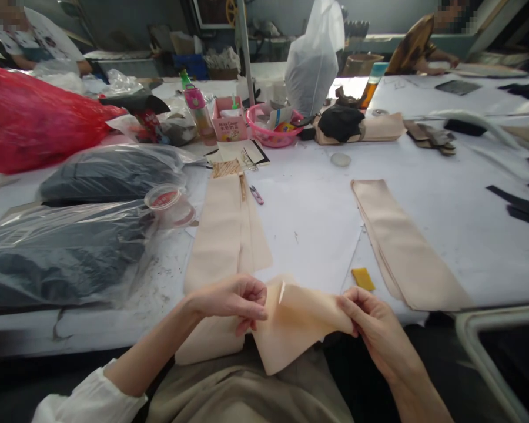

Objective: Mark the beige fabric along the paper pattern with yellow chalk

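Between my two hands, at the table's front edge, a beige fabric piece (291, 329) is stretched and slightly folded. My right hand (365, 311) pinches its right end between thumb and fingers. At its left side, my left hand (247, 302) is closed, fingers curled, with the fabric's edge at the fingertips. Under and behind my left hand lies a stack of long beige strips (216, 235). Another folded beige stack (409, 247) rests on the right. A yellow piece (362, 279) lies just beyond my right hand, and small pink snips (256, 195) lie beside the left stack.
Plastic-wrapped dark bundles (70, 252) and a lidded tub (170, 204) occupy the left. Farther back are a red bag (35, 123), a pink basket (273, 136), a pink box (230, 120) and a white bag (312, 64). Two people sit beyond. A pale frame (471, 335) borders the right front.
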{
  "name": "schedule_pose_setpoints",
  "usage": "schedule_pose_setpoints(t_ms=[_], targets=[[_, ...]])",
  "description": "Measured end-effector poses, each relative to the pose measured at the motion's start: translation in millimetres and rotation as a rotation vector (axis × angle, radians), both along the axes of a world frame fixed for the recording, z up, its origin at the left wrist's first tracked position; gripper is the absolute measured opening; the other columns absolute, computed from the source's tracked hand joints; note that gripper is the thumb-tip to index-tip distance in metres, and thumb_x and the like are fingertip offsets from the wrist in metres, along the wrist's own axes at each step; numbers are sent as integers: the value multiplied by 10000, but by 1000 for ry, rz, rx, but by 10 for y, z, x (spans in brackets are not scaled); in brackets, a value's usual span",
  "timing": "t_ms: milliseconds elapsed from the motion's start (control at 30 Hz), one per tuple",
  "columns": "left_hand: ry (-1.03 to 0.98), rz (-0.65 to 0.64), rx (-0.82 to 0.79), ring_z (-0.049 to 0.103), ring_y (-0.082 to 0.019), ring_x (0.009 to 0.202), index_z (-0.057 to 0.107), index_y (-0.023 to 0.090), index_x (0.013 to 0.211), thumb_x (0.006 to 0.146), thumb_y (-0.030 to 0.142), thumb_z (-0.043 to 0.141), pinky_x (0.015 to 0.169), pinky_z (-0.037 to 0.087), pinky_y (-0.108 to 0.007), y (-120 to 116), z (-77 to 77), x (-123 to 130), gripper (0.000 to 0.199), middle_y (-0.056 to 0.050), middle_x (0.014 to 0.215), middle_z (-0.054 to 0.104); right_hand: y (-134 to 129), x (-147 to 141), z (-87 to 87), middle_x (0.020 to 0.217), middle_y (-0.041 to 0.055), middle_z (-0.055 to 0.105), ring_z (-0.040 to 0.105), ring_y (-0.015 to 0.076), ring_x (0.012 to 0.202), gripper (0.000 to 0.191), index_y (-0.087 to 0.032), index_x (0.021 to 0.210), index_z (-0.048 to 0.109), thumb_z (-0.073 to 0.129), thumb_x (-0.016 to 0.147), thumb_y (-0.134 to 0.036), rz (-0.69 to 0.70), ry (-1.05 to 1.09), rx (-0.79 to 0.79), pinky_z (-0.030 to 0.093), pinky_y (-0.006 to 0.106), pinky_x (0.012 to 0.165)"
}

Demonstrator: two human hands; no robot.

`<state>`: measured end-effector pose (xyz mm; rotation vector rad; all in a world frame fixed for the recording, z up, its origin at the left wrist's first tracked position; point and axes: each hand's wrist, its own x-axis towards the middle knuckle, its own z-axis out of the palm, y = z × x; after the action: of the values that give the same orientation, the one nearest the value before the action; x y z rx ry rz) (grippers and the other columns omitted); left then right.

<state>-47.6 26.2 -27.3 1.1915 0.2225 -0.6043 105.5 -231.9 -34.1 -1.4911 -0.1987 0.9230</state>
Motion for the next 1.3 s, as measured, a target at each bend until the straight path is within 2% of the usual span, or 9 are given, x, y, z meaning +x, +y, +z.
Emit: schedule_pose_setpoints(t_ms=[267,433,567,633,733,800,1033,1133,1300], targets=[[96,125,303,525,-82,426,502,166,650,920,529,556,482,359,-171,26,2,-744,455,25,460,540,-20,-87,-27,581,-34,477,379,89,528,479,-172,679,575,818,772,-574,-4,4,-13,291,193,472],[-36,114,831,632,-119,763,699,218,951,882,398,618,682,452,-171,-19,160,-1168,209,-14,908,711,13,-124,-15,603,-23,516,416,98,535,447,-166,733,627,802,790,-573,38,-5,-7,327,206,493],[-77,292,1220,437,-77,519,589,171,600,902,473,575,500,335,-167,37,215,-1131,427,34,536,490,17,-135,17,633,-15,545,444,102,549,408,-168,777,664,797,805,-552,55,-23,8,348,206,499],[-171,378,1290,448,-78,539,617,172,651,931,446,543,511,355,-167,31,224,-968,398,32,569,500,14,-137,34,641,-14,551,451,104,549,397,-172,793,674,796,805,-549,52,-42,7,355,208,499],[-418,439,1313,627,-137,936,646,249,1213,960,328,524,796,508,-216,-82,266,-614,292,-36,1075,661,17,-152,73,612,-21,536,447,111,541,402,-179,796,670,797,795,-560,53,-70,-11,359,217,500],[-555,434,1298,586,-170,1166,594,267,1298,959,302,555,955,499,-273,-220,313,-350,343,-65,1283,605,30,-179,113,591,-26,521,444,115,546,408,-182,788,659,792,796,-567,61,-89,-29,362,220,512],[-848,126,1126,649,-157,957,694,185,1035,949,340,604,1123,380,-410,-627,320,354,199,-40,951,699,91,-264,230,640,-26,497,450,131,593,351,-195,784,646,728,871,-525,138,-208,-24,355,239,538],[-870,105,994,635,-94,775,710,193,872,961,315,590,1098,393,-349,-617,251,410,193,11,782,681,75,-281,225,660,-20,493,446,141,607,319,-204,765,634,683,917,-481,184,-335,-19,363,251,551],[-848,79,900,648,-110,804,717,188,878,957,297,594,1039,436,-325,-528,286,284,182,-9,806,697,31,-328,206,687,-11,543,501,155,640,285,-216,741,620,654,952,-404,270,-459,17,404,258,601]])
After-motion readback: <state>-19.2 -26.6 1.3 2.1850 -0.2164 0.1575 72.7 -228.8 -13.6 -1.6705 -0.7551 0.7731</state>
